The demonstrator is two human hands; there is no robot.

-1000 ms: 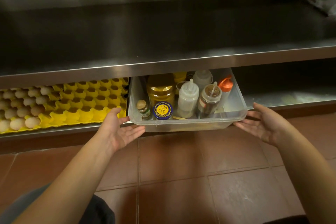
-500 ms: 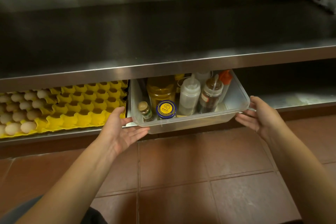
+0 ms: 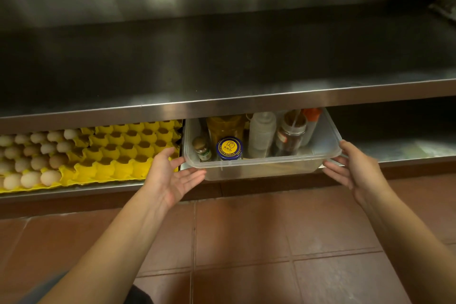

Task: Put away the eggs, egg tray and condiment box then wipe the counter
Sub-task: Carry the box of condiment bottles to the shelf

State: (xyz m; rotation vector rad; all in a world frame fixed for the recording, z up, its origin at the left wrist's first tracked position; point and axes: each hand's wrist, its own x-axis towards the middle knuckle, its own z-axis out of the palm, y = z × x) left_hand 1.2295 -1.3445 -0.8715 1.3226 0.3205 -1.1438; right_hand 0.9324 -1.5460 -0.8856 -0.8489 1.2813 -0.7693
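Note:
A clear plastic condiment box with several bottles and jars sits on the lower shelf under the steel counter, its front still sticking out past the shelf edge. My left hand touches the box's front left corner with straight fingers, palm up. At the front right corner, my right hand presses against the box with straight fingers. Left of the box lies a yellow egg tray with several eggs on its left part.
Red-brown floor tiles lie below the shelf. The shelf runs on to the right of the box. A dark cloth-like thing lies at the counter's far right.
The box has slid further back under the counter, and both hands moved forward with it. The bottle tops are now hidden by the counter edge.

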